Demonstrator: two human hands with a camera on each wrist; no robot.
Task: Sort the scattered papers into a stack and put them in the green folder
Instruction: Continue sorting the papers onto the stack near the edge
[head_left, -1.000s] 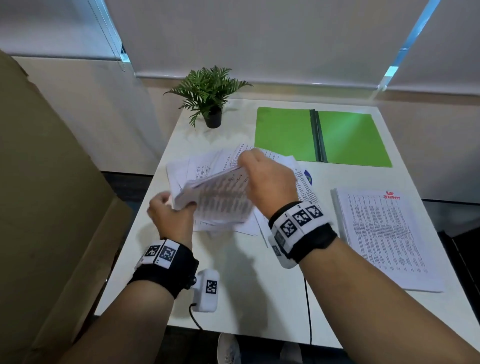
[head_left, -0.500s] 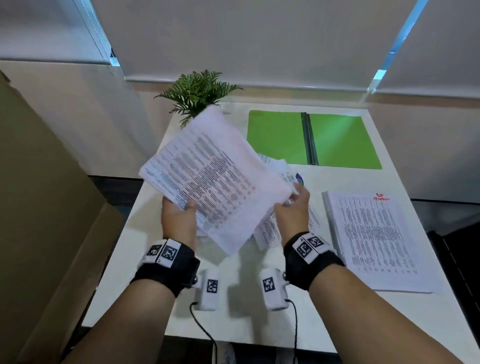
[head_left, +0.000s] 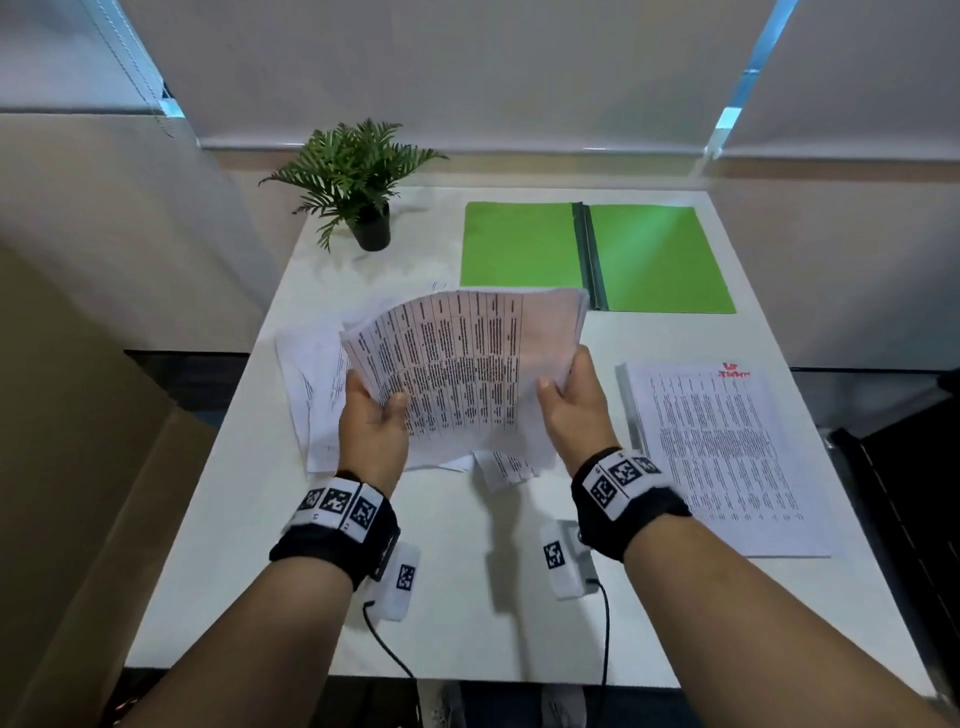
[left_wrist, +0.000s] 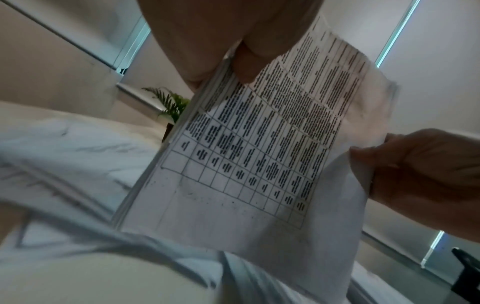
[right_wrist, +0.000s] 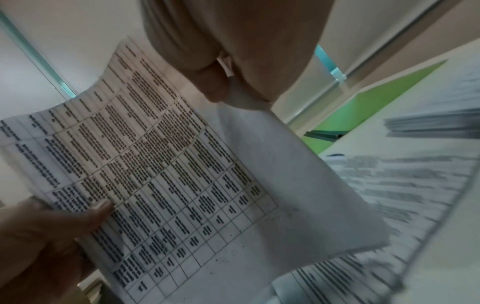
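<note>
I hold a bundle of printed sheets (head_left: 462, 364) upright above the table, its table of text facing me. My left hand (head_left: 371, 421) grips its left edge with the thumb on the front, and my right hand (head_left: 569, 400) grips the right edge. The wrist views show the same bundle (left_wrist: 272, 144) (right_wrist: 161, 174) pinched between thumb and fingers. More loose papers (head_left: 311, 384) lie scattered on the table under and left of the bundle. A neat stack of papers (head_left: 722, 452) lies at the right. The green folder (head_left: 597, 257) lies open and flat at the back.
A small potted plant (head_left: 358, 182) stands at the back left of the white table (head_left: 457, 597). A brown cardboard box (head_left: 67, 467) stands close on the left. Cables hang from both wrist units over the table's near edge.
The bundle was lifted off the scattered pile, then turned and lowered from a high left tilt to upright between both hands. My right hand shifted from the bottom corner to the right edge.
</note>
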